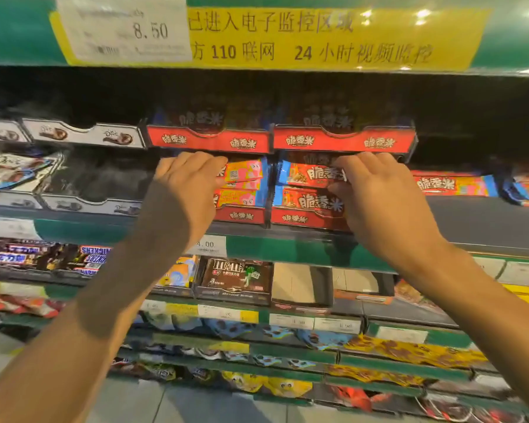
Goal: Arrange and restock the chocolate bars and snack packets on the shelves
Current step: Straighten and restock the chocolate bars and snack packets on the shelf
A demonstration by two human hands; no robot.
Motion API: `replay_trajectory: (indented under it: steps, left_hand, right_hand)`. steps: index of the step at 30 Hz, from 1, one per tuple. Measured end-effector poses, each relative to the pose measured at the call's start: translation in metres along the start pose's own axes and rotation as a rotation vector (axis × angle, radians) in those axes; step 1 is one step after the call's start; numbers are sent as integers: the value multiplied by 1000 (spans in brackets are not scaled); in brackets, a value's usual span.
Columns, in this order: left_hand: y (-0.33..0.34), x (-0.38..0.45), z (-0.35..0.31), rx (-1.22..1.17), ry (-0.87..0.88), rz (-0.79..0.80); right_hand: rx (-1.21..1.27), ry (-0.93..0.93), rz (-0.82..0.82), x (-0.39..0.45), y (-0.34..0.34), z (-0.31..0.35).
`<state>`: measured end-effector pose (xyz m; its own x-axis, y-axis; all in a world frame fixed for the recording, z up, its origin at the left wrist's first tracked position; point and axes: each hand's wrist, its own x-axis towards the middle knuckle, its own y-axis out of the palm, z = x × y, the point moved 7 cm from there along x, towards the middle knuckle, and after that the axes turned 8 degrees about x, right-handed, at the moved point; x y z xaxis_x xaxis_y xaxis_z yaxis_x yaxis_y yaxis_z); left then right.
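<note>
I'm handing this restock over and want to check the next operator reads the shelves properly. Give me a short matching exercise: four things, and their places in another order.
Things:
1. left hand
2. right hand
3. M&M's box
4. Snickers bars

Places:
A. shelf below the hands, far left
B. on the bars in the right red display box
C. at the bars in the left red display box
D. shelf below the hands, under the 4.00 price tag

Pairs: 1-C, 2-B, 3-D, 4-A

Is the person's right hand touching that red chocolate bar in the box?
Touching. The head view shows the right hand with its fingers curled over the end of the top red bar in the right-hand red display box.
</note>
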<state>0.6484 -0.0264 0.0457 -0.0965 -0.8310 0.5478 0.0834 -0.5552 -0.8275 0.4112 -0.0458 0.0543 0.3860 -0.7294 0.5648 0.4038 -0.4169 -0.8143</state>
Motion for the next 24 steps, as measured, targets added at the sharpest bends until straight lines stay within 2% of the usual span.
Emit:
replay_trajectory:
  steps: [3, 7, 14, 19, 24]
  left_hand:
    - [6, 6, 1, -27, -35, 35]
    - [-1, 5, 0, -104, -73, -77]
    - [-4, -7, 2, -213, -170, -117]
    - [9, -20, -6, -135, -60, 41]
    - [20, -19, -8, -42, -35, 177]
  right_hand:
    - [-13, 28, -58, 0, 8, 1]
    - [-50, 41, -172, -5, 8, 3]
    - [-2, 59, -184, -9, 6, 12]
    - [-41, 69, 6, -14, 20, 19]
    - [-16, 150, 143, -5, 28, 16]
